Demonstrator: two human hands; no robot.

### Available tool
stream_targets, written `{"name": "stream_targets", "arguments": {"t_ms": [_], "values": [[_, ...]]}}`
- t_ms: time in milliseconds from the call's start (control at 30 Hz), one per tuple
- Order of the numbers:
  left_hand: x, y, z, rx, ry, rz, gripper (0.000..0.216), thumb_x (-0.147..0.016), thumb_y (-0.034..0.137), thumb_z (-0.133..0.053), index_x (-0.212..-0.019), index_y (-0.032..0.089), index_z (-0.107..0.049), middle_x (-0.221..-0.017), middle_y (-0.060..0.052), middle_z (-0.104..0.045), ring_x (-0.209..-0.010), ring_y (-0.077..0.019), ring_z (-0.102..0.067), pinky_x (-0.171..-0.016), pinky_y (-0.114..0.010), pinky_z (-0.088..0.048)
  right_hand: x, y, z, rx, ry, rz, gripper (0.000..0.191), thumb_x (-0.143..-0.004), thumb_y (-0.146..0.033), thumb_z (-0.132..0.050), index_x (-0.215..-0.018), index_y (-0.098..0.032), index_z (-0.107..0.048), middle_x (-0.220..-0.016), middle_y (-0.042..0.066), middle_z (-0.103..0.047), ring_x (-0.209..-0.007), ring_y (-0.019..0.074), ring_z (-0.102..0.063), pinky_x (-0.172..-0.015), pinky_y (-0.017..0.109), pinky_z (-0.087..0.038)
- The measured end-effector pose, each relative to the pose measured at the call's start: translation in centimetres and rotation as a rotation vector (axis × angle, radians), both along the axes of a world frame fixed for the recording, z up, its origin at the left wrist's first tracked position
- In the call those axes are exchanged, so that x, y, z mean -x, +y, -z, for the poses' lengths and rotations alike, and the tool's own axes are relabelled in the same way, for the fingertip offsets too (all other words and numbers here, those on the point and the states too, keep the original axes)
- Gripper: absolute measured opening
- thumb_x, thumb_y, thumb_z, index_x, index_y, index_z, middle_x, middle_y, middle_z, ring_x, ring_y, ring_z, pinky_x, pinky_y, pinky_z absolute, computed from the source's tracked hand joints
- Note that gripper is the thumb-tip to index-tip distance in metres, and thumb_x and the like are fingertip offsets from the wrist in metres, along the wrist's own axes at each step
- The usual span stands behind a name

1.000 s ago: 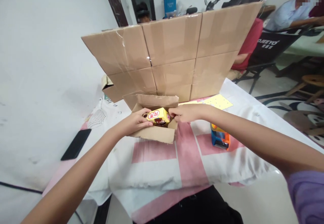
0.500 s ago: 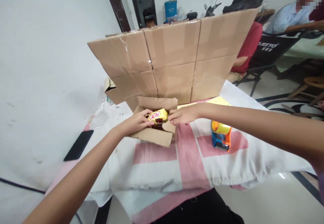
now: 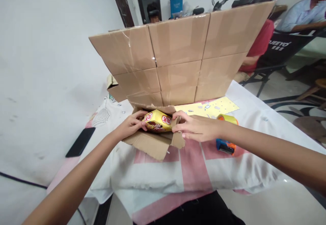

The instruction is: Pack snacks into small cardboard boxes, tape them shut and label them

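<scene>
A yellow packet-like box [image 3: 158,119] with red round logos and dark print sits tilted in the mouth of a small open cardboard box [image 3: 150,145]. My left hand [image 3: 134,124] grips the yellow box at its left end, thumb towards me. At the right end, my right hand [image 3: 189,126] has its bent fingers pressed against the yellow box, beside a folded cardboard flap [image 3: 178,140]. The front flap of the cardboard box hangs outward over the cloth. Inside, most of the cardboard box is hidden by the yellow one.
A wall of stacked, taped cartons [image 3: 178,55] stands behind. To the right is a tape dispenser [image 3: 226,145], partly behind my right forearm, near a yellow sheet [image 3: 219,107]. A black phone [image 3: 80,142] and a white perforated object [image 3: 101,117] lie left. People sit beyond.
The yellow box has turned and come higher, showing two logos. The cardboard box has tilted and its front flap sits lower. My right hand has shifted right and down.
</scene>
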State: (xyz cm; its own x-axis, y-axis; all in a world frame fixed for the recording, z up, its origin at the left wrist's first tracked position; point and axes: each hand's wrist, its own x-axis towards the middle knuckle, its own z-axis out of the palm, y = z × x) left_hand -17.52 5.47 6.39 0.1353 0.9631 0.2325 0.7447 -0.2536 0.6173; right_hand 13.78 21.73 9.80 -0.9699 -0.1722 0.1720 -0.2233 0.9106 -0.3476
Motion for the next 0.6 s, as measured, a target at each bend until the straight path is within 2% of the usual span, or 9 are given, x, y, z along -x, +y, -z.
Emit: {"name": "stream_targets", "arguments": {"t_ms": [100, 200, 333, 433, 500, 600], "values": [[-0.5, -0.4, 0.0, 0.053, 0.062, 0.011, 0.046, -0.099, 0.05, -0.049, -0.079, 0.024, -0.082, -0.138, -0.007, -0.058, -0.123, -0.0243, -0.058, -0.108, -0.037, -0.047, 0.4, 0.1, -0.1, -0.192, -0.012, 0.056, 0.039, -0.104, -0.045, -0.043, -0.131, -0.023, -0.059, -0.14, 0.014, -0.045, -0.083, 0.0179, -0.061, -0.075, 0.035, -0.05], [-1.3, -0.3, -0.6, 0.116, 0.142, 0.034, 0.044, -0.1, 0.048, -0.049, -0.083, 0.024, -0.081, -0.14, -0.006, -0.056, -0.121, -0.0232, -0.059, -0.105, -0.034, -0.047, 1.4, 0.1, -1.2, -0.391, -0.074, 0.088, 0.054, -0.098, -0.062, -0.046, -0.131, -0.023, -0.063, -0.131, 0.015, -0.056, -0.07, 0.0176, -0.061, -0.064, 0.033, -0.045], [-1.9, 0.2, -1.2, 0.172, 0.178, 0.036, 0.044, -0.1, 0.049, -0.049, -0.082, 0.022, -0.08, -0.142, -0.005, -0.055, -0.118, -0.0218, -0.061, -0.101, -0.03, -0.048, 3.7, -0.4, -2.9, -0.485, -0.233, 0.062, 0.06, -0.092, -0.07, -0.052, -0.113, -0.019, -0.075, -0.102, 0.013, -0.067, -0.065, 0.0196, -0.062, -0.058, 0.03, -0.039], [-2.2, 0.5, -1.5, 0.201, 0.18, 0.016, 0.047, -0.1, 0.05, -0.048, -0.079, 0.021, -0.079, -0.143, -0.005, -0.054, -0.118, -0.0223, -0.061, -0.101, -0.031, -0.049, 5.1, -0.6, -3.2, -0.524, -0.319, 0.055, 0.061, -0.087, -0.073, -0.054, -0.097, -0.019, -0.079, -0.09, 0.012, -0.068, -0.064, 0.0217, -0.063, -0.058, 0.032, -0.04], [-2.3, 0.7, -1.7, 0.206, 0.165, -0.005, 0.05, -0.099, 0.051, -0.048, -0.074, 0.021, -0.078, -0.143, -0.005, -0.055, -0.12, -0.0233, -0.061, -0.105, -0.033, -0.048, 5.4, -0.5, -2.8, -0.546, -0.327, 0.053, 0.058, -0.086, -0.073, -0.056, -0.099, -0.021, -0.078, -0.092, 0.012, -0.07, -0.064, 0.022, -0.064, -0.059, 0.033, -0.042], [-1.9, 0.8, -1.6, 0.189, 0.125, -0.02, 0.051, -0.1, 0.051, -0.047, -0.073, 0.022, -0.079, -0.144, -0.005, -0.055, -0.125, -0.0246, -0.058, -0.11, -0.036, -0.046, 5.0, 0.4, -2.1, -0.566, -0.213, 0.042, 0.061, -0.087, -0.071, -0.058, -0.123, -0.023, -0.068, -0.11, 0.014, -0.07, -0.071, 0.023, -0.067, -0.061, 0.033, -0.046]]}}
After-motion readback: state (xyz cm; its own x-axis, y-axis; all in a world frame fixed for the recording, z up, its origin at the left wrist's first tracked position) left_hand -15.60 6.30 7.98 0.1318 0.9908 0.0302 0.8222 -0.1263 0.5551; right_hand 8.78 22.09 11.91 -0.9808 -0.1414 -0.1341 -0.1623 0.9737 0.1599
